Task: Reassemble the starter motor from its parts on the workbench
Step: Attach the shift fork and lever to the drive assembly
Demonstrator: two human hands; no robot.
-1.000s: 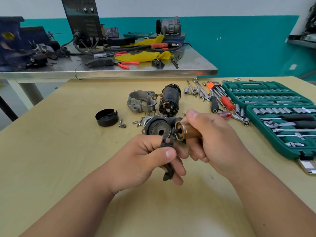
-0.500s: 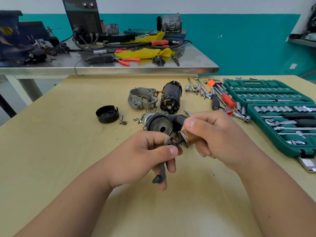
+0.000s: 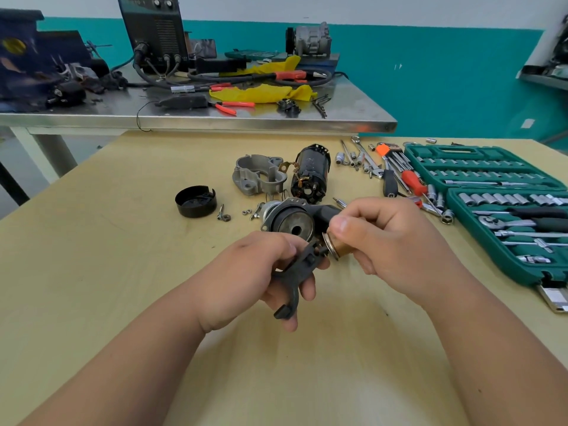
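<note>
My left hand point(image 3: 246, 278) grips a black shift fork lever point(image 3: 299, 272) above the wooden bench; the lever's lower end hangs below my fingers. My right hand point(image 3: 390, 241) pinches a copper-coloured solenoid plunger point(image 3: 333, 245), whose flanged end meets the fork's top. Just behind them lies the black solenoid body point(image 3: 292, 221) with a round bore. Farther back sit the black motor body with brushes point(image 3: 310, 175), the grey cast nose housing point(image 3: 259, 176) and a black end cap point(image 3: 195, 201).
Small screws and nuts point(image 3: 224, 215) lie beside the cap. A green socket set case point(image 3: 504, 207) stands open at right, with loose sockets, wrenches and screwdrivers point(image 3: 396, 173) next to it. A cluttered steel table point(image 3: 196, 118) stands behind the bench.
The fork lever has tilted and turned in my left hand, its lower end swinging left. My right hand has kept the plunger's end against the fork's top.
</note>
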